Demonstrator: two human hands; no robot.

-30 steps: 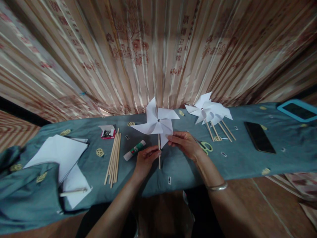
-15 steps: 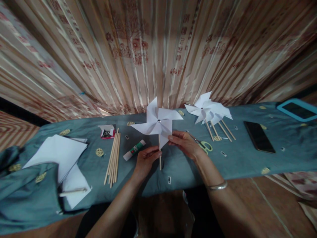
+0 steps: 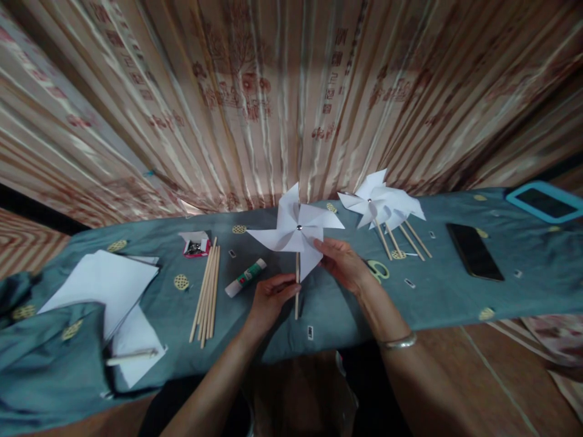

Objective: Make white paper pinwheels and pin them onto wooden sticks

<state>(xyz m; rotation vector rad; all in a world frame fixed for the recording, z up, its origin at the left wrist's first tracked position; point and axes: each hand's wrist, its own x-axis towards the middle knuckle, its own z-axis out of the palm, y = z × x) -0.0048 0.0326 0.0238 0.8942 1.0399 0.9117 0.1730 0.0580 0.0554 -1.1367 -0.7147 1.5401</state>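
Note:
A white paper pinwheel [image 3: 288,235] with a silver pin at its centre stands upright over the cloth in front of me. Its thin wooden stick is pinched between the thumb and fingers of my left hand [image 3: 272,297], below the blades. My right hand [image 3: 339,260] is closed on the edge of the lower right blade. Left of my left hand lies a glue stick [image 3: 246,277] with a green label. The green-handled scissors [image 3: 379,271] rest just beyond my right hand, their blades hidden behind it.
Several finished pinwheels [image 3: 387,203] lie at the back right. A dark phone [image 3: 474,251] and a blue-framed tablet [image 3: 544,201] are farther right. To the left are wooden sticks [image 3: 207,297], a small red box of pins [image 3: 197,246] and white paper sheets [image 3: 113,282]. A patterned curtain [image 3: 273,91] hangs behind.
The pinwheel has shifted slightly right and toward me, with both hands moving along. My right hand now covers more of the scissors. My grips look the same.

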